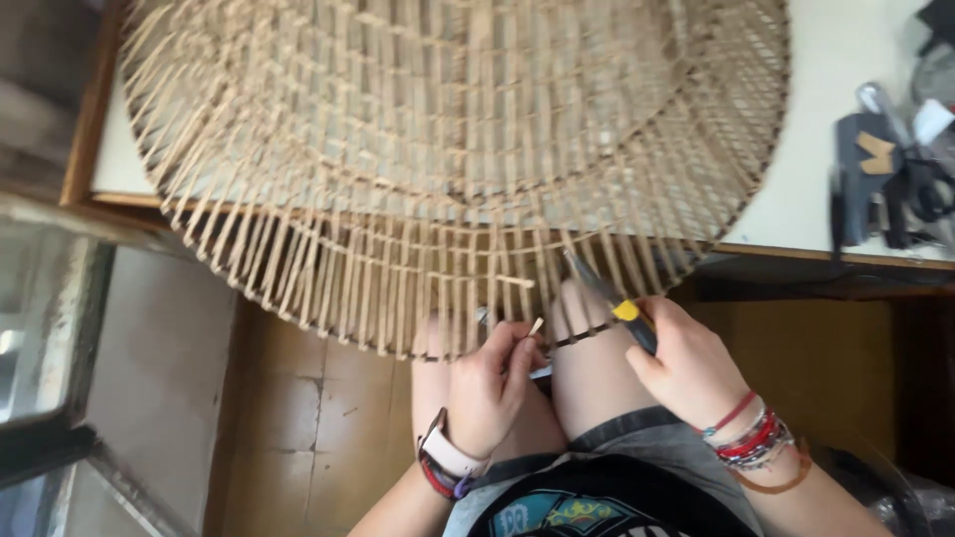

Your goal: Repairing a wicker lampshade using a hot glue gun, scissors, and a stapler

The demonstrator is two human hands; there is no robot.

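Wicker disc (pixel 448 149) overhangs the table (pixel 816 199) – mostly woven, rim spokes loose. Below its edge, left hand (pixel 487 388) pinches a strand (pixel 535 326); right hand (pixel 686 363) is closed round pliers (pixel 609 293).

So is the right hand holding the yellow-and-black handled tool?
Yes, the right hand grips the yellow-and-black handled tool, its tip reaching the round woven wicker piece.

Soft daylight, perhaps slight blur
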